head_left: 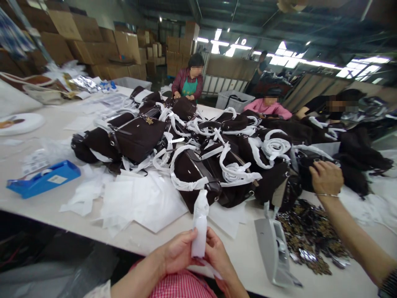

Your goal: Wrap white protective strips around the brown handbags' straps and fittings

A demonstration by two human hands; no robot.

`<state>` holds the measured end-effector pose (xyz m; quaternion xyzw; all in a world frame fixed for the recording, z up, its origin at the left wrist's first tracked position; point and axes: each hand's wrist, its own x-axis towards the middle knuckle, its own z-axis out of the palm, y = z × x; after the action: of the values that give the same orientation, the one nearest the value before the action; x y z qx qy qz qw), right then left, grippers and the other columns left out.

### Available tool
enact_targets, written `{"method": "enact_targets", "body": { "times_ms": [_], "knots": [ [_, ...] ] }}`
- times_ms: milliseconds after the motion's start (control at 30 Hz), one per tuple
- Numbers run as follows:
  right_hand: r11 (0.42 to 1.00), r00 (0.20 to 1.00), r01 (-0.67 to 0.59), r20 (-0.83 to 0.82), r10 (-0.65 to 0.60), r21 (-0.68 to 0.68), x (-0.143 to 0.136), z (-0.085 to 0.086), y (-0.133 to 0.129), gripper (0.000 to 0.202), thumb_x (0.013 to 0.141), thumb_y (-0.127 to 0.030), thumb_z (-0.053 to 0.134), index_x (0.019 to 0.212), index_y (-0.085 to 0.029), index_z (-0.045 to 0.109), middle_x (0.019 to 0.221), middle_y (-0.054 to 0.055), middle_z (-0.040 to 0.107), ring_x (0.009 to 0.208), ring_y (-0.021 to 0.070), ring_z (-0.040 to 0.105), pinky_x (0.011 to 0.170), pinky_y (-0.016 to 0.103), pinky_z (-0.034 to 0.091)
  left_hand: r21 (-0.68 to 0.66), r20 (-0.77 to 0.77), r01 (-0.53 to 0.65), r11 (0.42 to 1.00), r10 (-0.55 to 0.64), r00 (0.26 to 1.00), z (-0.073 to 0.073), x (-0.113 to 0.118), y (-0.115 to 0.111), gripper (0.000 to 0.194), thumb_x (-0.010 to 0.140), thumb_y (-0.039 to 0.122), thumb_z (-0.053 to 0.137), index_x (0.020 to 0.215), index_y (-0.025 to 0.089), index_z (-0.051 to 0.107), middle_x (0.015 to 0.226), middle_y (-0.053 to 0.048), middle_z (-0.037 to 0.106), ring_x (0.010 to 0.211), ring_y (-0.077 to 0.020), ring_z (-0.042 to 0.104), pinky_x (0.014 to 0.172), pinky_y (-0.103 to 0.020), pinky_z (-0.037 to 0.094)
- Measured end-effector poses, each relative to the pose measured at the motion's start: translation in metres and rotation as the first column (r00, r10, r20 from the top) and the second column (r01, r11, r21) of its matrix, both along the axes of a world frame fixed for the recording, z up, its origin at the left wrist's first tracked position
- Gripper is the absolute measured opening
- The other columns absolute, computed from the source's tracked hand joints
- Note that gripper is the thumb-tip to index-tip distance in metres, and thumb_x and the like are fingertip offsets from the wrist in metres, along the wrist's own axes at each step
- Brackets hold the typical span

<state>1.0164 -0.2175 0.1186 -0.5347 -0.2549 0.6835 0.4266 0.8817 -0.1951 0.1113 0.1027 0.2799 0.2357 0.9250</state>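
Close to my body, at the table's front edge, both hands grip a white paper-wrapped strap (200,231). My left hand (178,253) is closed on its left side, thumb along the wrapping. On the other side my right hand (219,257) curls its fingers round the lower part, and a thin white strip trails beneath it. The strap's upper end reaches toward the nearest dark brown bag (186,167), whose handle is wrapped in white too; whether they are joined I cannot tell. White paper sheets (145,200) lie just beyond my hands.
A blue tape dispenser (46,178) stands left, a grey tape dispenser (273,250) right, beside a pile of metal charms (310,236). Another person's hand (327,178) reaches in from the right onto the bags. Several co-workers sit or stand across the table, with cardboard boxes (93,49) behind.
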Motion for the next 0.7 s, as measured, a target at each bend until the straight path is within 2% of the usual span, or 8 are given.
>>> {"method": "enact_targets", "body": {
  "times_ms": [133, 233, 300, 467, 533, 600, 667, 700],
  "knots": [
    [0.996, 0.994, -0.071, 0.088, 0.066, 0.055, 0.001, -0.006, 0.000, 0.037, 0.063, -0.028, 0.073, 0.093, -0.021, 0.055, 0.084, 0.001, 0.068, 0.073, 0.0196, 0.062, 0.060, 0.027, 0.045, -0.012, 0.109, 0.013, 1.000, -0.011, 0.994, 0.002, -0.003, 0.002, 0.049, 0.078, 0.042, 0.059, 0.112, 0.005, 0.059, 0.102, -0.016, 0.066, 0.088, -0.0241, 0.061, 0.080, -0.037, 0.044],
    [0.992, 0.984, -0.073, 0.168, 0.056, 0.099, -0.004, -0.005, 0.000, 0.038, 0.058, -0.024, 0.073, 0.089, -0.022, 0.051, 0.084, 0.001, 0.067, 0.079, 0.0231, 0.064, 0.067, 0.032, 0.048, 0.020, -0.044, -0.045, 0.999, 0.046, 0.998, -0.002, -0.002, 0.002, 0.040, 0.073, 0.032, 0.066, 0.105, 0.009, 0.061, 0.095, -0.014, 0.068, 0.081, -0.0226, 0.062, 0.074, -0.037, 0.047],
    [0.990, 0.973, -0.072, 0.227, 0.043, 0.124, -0.008, -0.005, 0.000, 0.036, 0.057, -0.024, 0.071, 0.086, -0.023, 0.048, 0.081, 0.001, 0.067, 0.078, 0.0236, 0.063, 0.068, 0.033, 0.048, 0.049, -0.139, -0.075, 0.996, 0.081, 0.987, -0.006, -0.001, 0.002, 0.038, 0.070, 0.032, 0.071, 0.101, 0.010, 0.062, 0.088, -0.012, 0.067, 0.075, -0.0203, 0.061, 0.069, -0.034, 0.047],
    [0.986, 0.927, -0.091, 0.374, 0.032, 0.141, -0.012, -0.002, 0.006, 0.031, 0.055, -0.022, 0.069, 0.078, -0.022, 0.048, 0.068, -0.003, 0.059, 0.067, 0.0207, 0.055, 0.060, 0.031, 0.044, 0.099, -0.213, -0.092, 0.991, 0.111, 0.971, -0.009, 0.001, 0.003, 0.042, 0.060, 0.033, 0.079, 0.090, 0.009, 0.063, 0.075, -0.006, 0.062, 0.060, -0.0146, 0.057, 0.054, -0.026, 0.044],
    [0.980, 0.955, -0.152, 0.273, 0.113, 0.128, -0.006, 0.004, 0.008, 0.032, 0.056, -0.021, 0.071, 0.082, -0.021, 0.052, 0.072, -0.002, 0.060, 0.071, 0.0201, 0.055, 0.064, 0.030, 0.044, 0.096, -0.230, -0.100, 0.990, 0.120, 0.966, -0.007, 0.001, 0.004, 0.041, 0.060, 0.034, 0.078, 0.089, 0.010, 0.062, 0.073, -0.005, 0.062, 0.058, -0.0148, 0.058, 0.053, -0.027, 0.046],
    [0.968, 0.973, -0.229, 0.028, 0.228, 0.103, 0.004, 0.012, 0.008, 0.038, 0.061, -0.023, 0.073, 0.095, -0.020, 0.056, 0.084, 0.001, 0.064, 0.076, 0.0193, 0.057, 0.068, 0.030, 0.045, 0.108, -0.210, -0.074, 0.991, 0.095, 0.973, -0.005, -0.001, 0.006, 0.041, 0.065, 0.036, 0.074, 0.093, 0.010, 0.062, 0.076, -0.007, 0.064, 0.060, -0.0172, 0.060, 0.055, -0.030, 0.048],
    [0.974, 0.958, -0.224, -0.175, 0.229, 0.047, 0.014, 0.019, 0.005, 0.048, 0.070, -0.036, 0.072, 0.112, -0.023, 0.053, 0.102, 0.005, 0.064, 0.079, 0.0187, 0.060, 0.069, 0.031, 0.046, 0.128, -0.188, -0.063, 0.990, 0.086, 0.978, -0.004, -0.003, 0.007, 0.042, 0.068, 0.038, 0.072, 0.096, 0.009, 0.061, 0.079, -0.010, 0.066, 0.064, -0.0196, 0.063, 0.056, -0.030, 0.048],
    [0.977, 0.957, -0.211, -0.204, 0.206, -0.004, 0.018, 0.020, 0.001, 0.052, 0.073, -0.045, 0.068, 0.118, -0.026, 0.050, 0.110, 0.007, 0.063, 0.081, 0.0190, 0.061, 0.069, 0.032, 0.047, 0.132, -0.187, -0.083, 0.988, 0.107, 0.977, -0.004, -0.003, 0.007, 0.041, 0.068, 0.038, 0.072, 0.094, 0.009, 0.060, 0.079, -0.011, 0.066, 0.064, -0.0200, 0.063, 0.056, -0.030, 0.047]
  ]
}}
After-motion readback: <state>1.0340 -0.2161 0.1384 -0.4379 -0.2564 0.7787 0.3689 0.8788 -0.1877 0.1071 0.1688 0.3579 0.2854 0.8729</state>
